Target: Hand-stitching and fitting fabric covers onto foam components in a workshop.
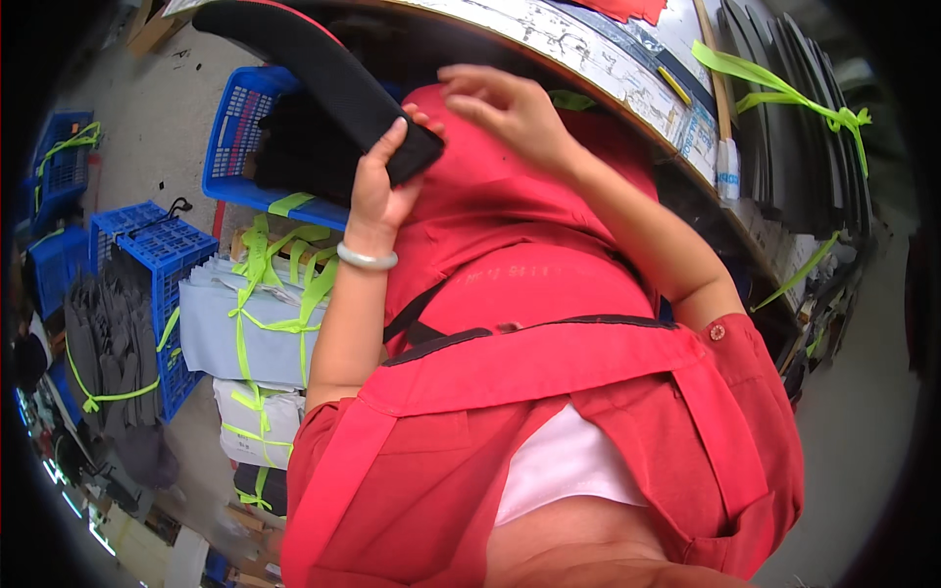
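Observation:
In my left hand (pixel 384 186) is one end of a long, flat black piece (pixel 338 83), perhaps stacked fabric, with a thin red line along its upper edge. My thumb lies across its face, and the fingers wrap round behind. The piece slants up and away to the left, over a blue crate (pixel 218 147) with dark material inside. My right hand (pixel 515 113) hovers over my red apron (pixel 490 191), near the held end but apart from it. Its fingers are stretched out and slightly blurred, with nothing in them.
A worktable edge (pixel 588 73) runs across the upper right. Dark sheets tied with yellow-green strips (pixel 799 118) stand beyond it. To my left are tied light-blue bundles (pixel 211 328), another blue crate (pixel 181 265) and hanging grey cloth (pixel 113 333).

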Available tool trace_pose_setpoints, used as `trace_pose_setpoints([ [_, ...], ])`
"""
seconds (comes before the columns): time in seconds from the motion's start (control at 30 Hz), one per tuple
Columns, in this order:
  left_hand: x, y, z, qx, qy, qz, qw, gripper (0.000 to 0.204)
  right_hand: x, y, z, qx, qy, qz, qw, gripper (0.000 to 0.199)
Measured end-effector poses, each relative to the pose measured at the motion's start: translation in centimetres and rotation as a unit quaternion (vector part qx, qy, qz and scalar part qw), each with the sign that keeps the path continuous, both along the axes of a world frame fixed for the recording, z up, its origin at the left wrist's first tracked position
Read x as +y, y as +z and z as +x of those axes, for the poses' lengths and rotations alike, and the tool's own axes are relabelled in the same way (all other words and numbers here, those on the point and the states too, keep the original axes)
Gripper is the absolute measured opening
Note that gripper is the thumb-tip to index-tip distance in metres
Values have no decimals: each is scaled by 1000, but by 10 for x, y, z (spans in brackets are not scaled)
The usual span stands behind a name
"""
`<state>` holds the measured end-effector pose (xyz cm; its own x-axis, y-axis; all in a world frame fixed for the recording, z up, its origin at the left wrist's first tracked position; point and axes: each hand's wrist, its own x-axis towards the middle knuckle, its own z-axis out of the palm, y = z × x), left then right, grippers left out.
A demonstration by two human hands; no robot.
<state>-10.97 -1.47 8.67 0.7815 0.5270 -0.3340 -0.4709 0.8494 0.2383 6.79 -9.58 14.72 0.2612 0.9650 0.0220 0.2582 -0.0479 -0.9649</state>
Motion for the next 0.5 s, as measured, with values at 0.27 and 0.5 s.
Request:
trace_pose_setpoints([
  [0.27,-26,71,26,-90,-216,44,971,27,35,41,1,383,125,-179,898,39],
  [0.5,-45,69,34,-150,-363,99,914,24,63,58,42,275,-18,-61,959,31],
])
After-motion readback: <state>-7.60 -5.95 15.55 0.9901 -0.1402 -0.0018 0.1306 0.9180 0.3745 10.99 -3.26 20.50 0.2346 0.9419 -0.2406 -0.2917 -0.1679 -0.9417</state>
